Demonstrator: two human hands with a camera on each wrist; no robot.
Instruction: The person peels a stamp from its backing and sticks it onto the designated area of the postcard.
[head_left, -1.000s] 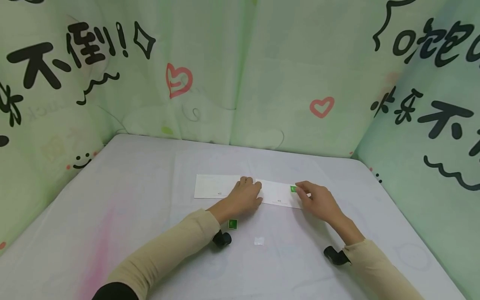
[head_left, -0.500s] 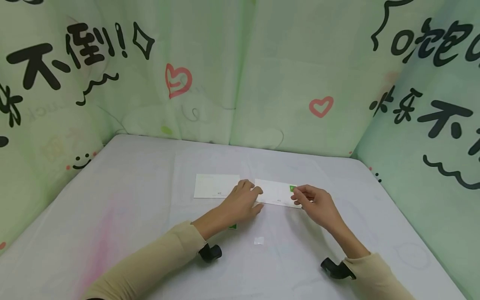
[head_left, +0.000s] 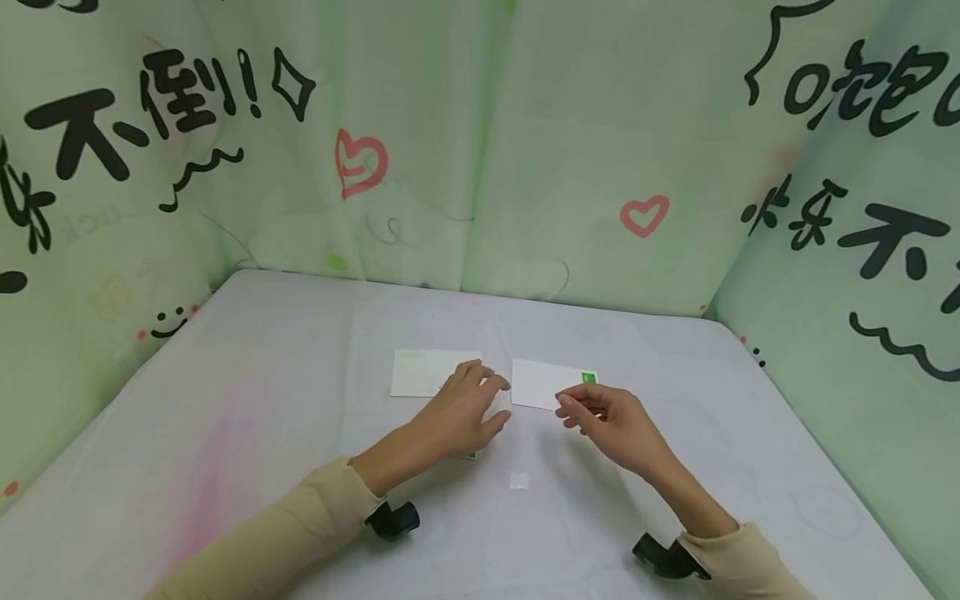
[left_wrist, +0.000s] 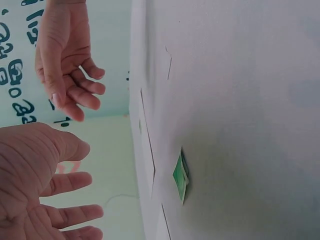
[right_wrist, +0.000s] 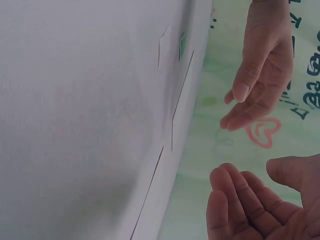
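Two flat white envelope-like papers lie on the table. The left paper (head_left: 414, 372) is partly behind my left hand (head_left: 459, 415), which hovers with its fingers spread. The right paper (head_left: 532, 382) carries a small green stamp-like square (head_left: 589, 377) at its upper right corner. My right hand (head_left: 613, 423) hangs over that paper's lower right part, fingers loosely bent, holding nothing; the right wrist view shows its bare palm (right_wrist: 255, 210). Another green stamp-like piece (left_wrist: 180, 176), slightly folded in the left wrist view, lies below my left hand, which mostly hides it in the head view.
A small translucent whitish square (head_left: 519, 481) lies on the white tablecloth (head_left: 300, 433) between the forearms. Black wrist cameras (head_left: 393, 521) hang under both sleeves. A green printed curtain (head_left: 555, 150) closes off the back and sides of the table.
Both hands have come off the right paper toward the person, the left hand also moving left. The right fingers have left the green square, which stays at the paper's corner.
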